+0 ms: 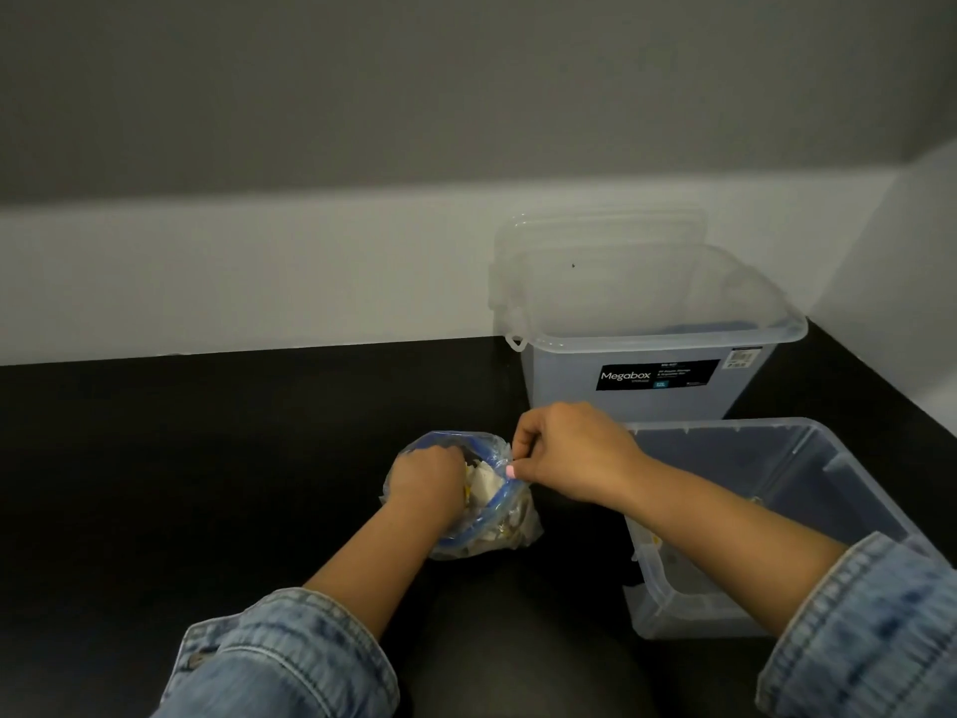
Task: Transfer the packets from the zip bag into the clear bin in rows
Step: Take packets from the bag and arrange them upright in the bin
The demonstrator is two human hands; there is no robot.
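A: Where is the bag right now?

B: The clear plastic zip bag with a blue zipper rim point(510, 528) stands on the black countertop point(207, 484), mouth open and facing up, just left of the low clear plastic bin point(808, 443). White and yellowish paper packets point(487, 484) show inside the bag's opening.

A: And the hands?

B: The left hand point(427, 476) is pushed down into the bag's mouth, fingers curled among the packets; whether it actually has one gripped I cannot tell, since the fingertips are hidden by the bag. The right hand point(575, 450) pinches the bag's blue rim at its right edge, thumb and fingers closed on the plastic, holding the mouth open.

A: Anything in the bin?

B: The right forearm crosses over the bin's near left corner. A few pale packets seem to lie at that end, but through the translucent wall they are too blurred to count.

A: What else is there?

B: A taller clear storage box with a black "Megabox" label point(652, 323) stands behind the bin, against the white wall point(259, 272). Both arms wear rolled denim sleeves point(279, 660).
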